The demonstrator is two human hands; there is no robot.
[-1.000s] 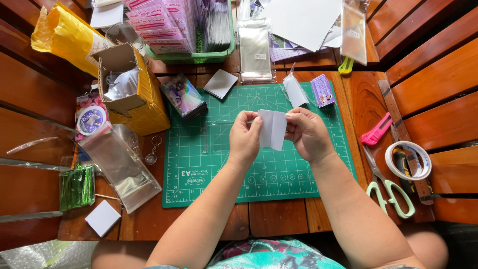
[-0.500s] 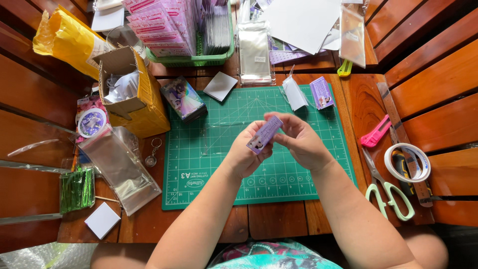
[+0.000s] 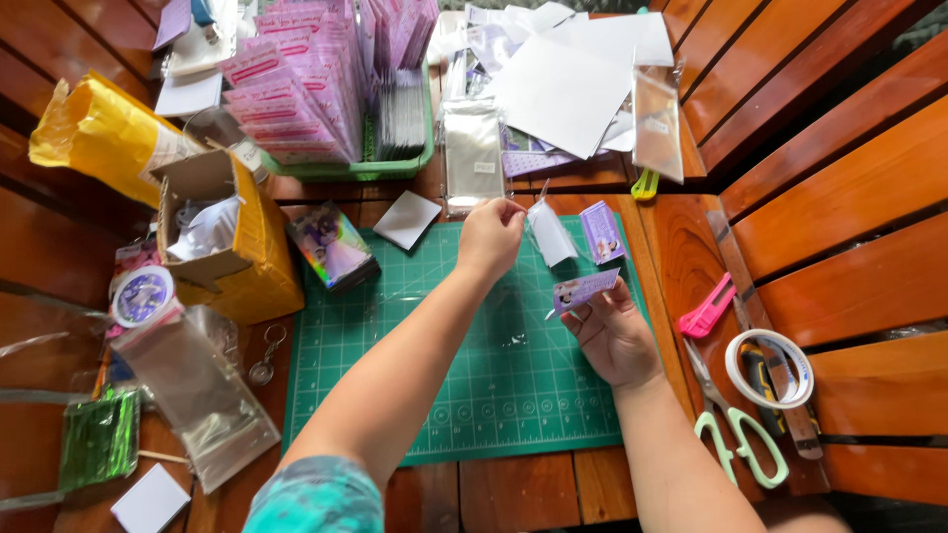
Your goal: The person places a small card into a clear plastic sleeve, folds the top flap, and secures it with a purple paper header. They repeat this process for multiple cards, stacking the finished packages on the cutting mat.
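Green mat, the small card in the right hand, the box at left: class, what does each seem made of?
Green mat: likely matte rubbery plastic, with a printed white grid. Small card in the right hand: probably glossy printed paper, thin and slightly curved. Box: corrugated cardboard, yellow outside, brown flaps.

a home craft and packing corner is shown, set up on a slatted wooden surface (image 3: 869, 178). a green cutting mat (image 3: 494, 395) is laid at the middle. behind it a green tray (image 3: 395, 168) is packed with pink cards, and clear sleeves (image 3: 474, 158) are stacked just beside that. scissors (image 3: 741, 434), a tape roll (image 3: 770, 367) and a pink cutter (image 3: 706, 311) are kept right of the mat; a yellow cardboard box (image 3: 247, 247) is placed to its left.
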